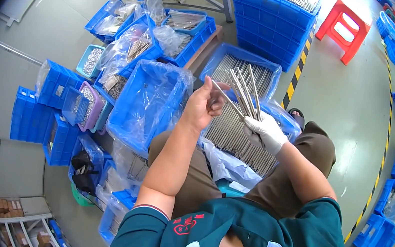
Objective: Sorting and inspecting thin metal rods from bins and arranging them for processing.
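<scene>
Several thin metal rods (pixel 250 91) fan upward out of my right hand (pixel 267 133), which wears a white glove and is closed round their lower ends. My bare left hand (pixel 203 104) pinches the upper tip of one rod (pixel 227 99) that slants across to the bundle. Below both hands a blue crate lined with plastic holds rows of similar metal rods (pixel 240 142), close to my knees. Just beyond it stands another blue crate (pixel 275 79) filled with such rods.
At my left is a plastic-lined blue crate (pixel 129 126). Past it, stacked blue bins (pixel 63 87) and bagged parts crowd the floor. Tall stacked crates (pixel 271 30) stand ahead, with a red stool (pixel 344 30) to their right. Yellow-black tape (pixel 296 76) marks the floor.
</scene>
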Available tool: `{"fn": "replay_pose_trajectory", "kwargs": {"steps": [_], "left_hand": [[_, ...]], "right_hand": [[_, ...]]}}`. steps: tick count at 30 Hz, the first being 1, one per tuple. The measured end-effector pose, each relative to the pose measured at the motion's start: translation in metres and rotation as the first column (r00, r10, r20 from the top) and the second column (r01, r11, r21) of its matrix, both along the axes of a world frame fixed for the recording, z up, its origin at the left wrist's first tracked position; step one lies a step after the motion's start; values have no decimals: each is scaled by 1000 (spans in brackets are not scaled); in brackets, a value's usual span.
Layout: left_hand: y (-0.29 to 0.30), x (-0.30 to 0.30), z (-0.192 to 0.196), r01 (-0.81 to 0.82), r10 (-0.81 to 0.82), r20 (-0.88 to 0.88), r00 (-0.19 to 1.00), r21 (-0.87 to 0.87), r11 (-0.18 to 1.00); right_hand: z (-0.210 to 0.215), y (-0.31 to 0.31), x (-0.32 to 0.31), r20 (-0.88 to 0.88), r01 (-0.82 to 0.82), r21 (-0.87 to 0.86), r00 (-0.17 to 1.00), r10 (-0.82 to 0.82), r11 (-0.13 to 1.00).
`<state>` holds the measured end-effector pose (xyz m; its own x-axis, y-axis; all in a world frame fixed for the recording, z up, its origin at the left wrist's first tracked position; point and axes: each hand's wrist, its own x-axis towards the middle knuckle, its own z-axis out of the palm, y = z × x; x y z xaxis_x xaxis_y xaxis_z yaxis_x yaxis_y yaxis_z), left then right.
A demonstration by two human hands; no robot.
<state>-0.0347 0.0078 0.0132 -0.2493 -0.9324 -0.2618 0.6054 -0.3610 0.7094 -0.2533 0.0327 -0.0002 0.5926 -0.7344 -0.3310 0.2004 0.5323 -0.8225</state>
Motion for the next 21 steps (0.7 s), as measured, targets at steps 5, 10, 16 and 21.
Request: {"fn": "replay_pose_trajectory", "kwargs": {"steps": [5, 10, 16, 21], "left_hand": [[2, -1, -5, -12, 30, 155, 987, -117, 993], [2, 0, -6, -19, 39, 153, 987, -127, 992], [6, -2, 11, 26, 30, 241, 970, -227, 974], [7, 2, 18, 86, -21, 274, 962, -230, 969]], "right_hand": [[-6, -1, 3, -109, 14, -74, 994, -23, 997], [-3, 1, 4, -130, 10, -49, 991, -17, 999], [-6, 2, 0, -54, -13, -54, 998, 10, 998], [-8, 2, 1, -23, -8, -38, 1000, 7, 999]]}}
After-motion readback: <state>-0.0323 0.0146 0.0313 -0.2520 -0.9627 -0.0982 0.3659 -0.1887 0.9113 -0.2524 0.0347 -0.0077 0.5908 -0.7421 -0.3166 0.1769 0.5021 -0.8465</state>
